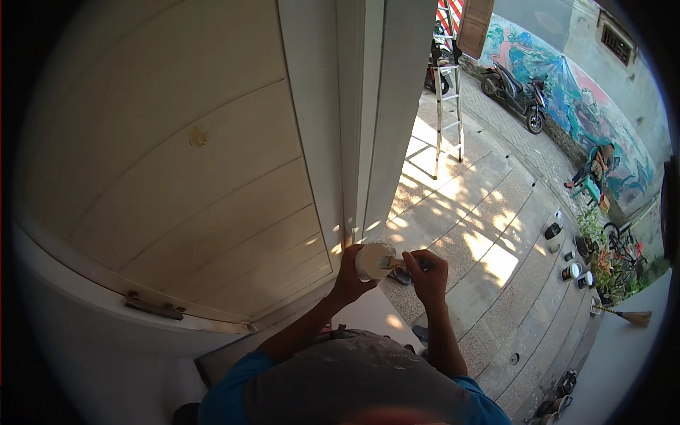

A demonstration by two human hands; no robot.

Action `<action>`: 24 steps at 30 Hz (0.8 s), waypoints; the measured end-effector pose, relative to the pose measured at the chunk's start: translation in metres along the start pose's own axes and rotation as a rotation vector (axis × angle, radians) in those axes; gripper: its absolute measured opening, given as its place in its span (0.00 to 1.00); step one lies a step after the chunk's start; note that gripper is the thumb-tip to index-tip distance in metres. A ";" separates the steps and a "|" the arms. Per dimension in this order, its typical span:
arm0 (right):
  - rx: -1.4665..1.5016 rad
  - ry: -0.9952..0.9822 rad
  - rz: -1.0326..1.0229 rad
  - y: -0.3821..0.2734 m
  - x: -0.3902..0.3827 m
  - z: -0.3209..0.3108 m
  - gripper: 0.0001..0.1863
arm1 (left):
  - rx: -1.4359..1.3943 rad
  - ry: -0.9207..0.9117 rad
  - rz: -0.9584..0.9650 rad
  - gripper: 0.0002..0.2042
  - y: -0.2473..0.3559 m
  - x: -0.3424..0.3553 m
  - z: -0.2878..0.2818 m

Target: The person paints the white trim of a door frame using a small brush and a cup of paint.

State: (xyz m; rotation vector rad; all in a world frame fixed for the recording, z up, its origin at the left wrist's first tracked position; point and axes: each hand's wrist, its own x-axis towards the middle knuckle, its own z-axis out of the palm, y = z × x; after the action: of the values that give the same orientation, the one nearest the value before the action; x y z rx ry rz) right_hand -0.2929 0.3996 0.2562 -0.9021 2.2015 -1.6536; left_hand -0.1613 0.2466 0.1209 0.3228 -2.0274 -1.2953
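My left hand (pixel 346 278) is wrapped round the side of a small round tub of whitish paint (pixel 372 263), held in front of my body. In my right hand (pixel 428 273) is a paintbrush (pixel 398 263), gripped by its handle. The brush's bristle end reaches into the tub, over the pale paint. Close by on the left stands a cream panelled door (pixel 212 184) with a small yellowish patch (pixel 199 136) on it. The whitish door frame (pixel 361 127) rises just beyond the tub.
A metal stepladder (pixel 448 106) stands on the paved ground (pixel 467 283). Farther back are a parked motorbike (pixel 520 98), a painted mural wall (pixel 567 92) and a seated person (pixel 599 164). Several buckets (pixel 571 272) and potted plants line the right side, near a broom (pixel 632 317). A door handle (pixel 154 307) juts out lower left.
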 end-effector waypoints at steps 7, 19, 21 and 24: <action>-0.008 -0.001 -0.158 -0.034 0.005 0.080 0.08 | -0.057 0.034 -0.107 0.46 -0.013 0.009 -0.082; 0.019 0.085 -0.055 -0.028 -0.015 0.135 0.08 | 0.058 -0.073 -0.127 0.47 -0.058 0.001 -0.128; -0.014 0.106 -0.070 -0.027 -0.017 0.137 0.07 | 0.045 -0.095 -0.165 0.46 -0.060 -0.002 -0.128; 0.002 0.137 -0.033 -0.019 -0.017 0.137 0.06 | 0.024 -0.110 -0.185 0.46 -0.065 -0.003 -0.124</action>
State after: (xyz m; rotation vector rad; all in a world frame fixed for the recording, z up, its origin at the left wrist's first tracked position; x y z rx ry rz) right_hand -0.2006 0.2997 0.2260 -0.8526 2.2846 -1.7815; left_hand -0.0856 0.1314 0.0952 0.4694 -2.1477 -1.4285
